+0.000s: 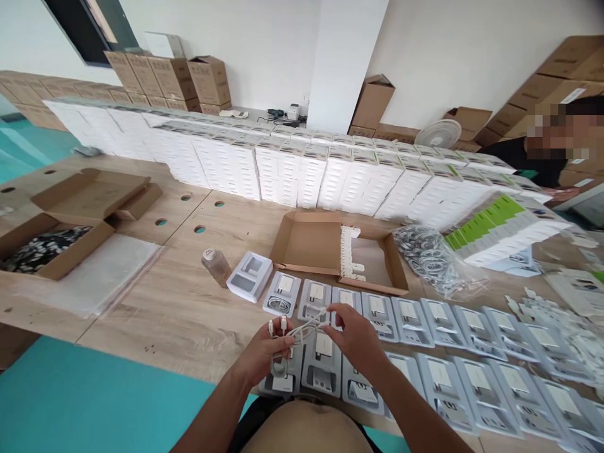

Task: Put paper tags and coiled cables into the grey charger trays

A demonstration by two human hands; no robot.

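Observation:
Just above the rows of trays, my left hand (265, 348) is closed around looped white cables (302, 333). Connector plugs stick up between its fingers, and a loop hangs below. My right hand (353, 332) pinches a cable end between thumb and fingertips, a little to the right. Beneath both hands lie pale plastic trays (323, 362), each with a white adapter block in its upper slot. One tray (282, 293) at the left end of the back row also has a coiled cable in its lower slot. A deeper white tray (250, 277) sits beside it.
An open cardboard box (306, 242) holds white adapters behind the trays. Right of it lies a bag of coiled cables (427, 258). A clear bottle (216, 267) stands left. White box stacks (283, 173) line the table's back. Another person (523, 154) is at far right.

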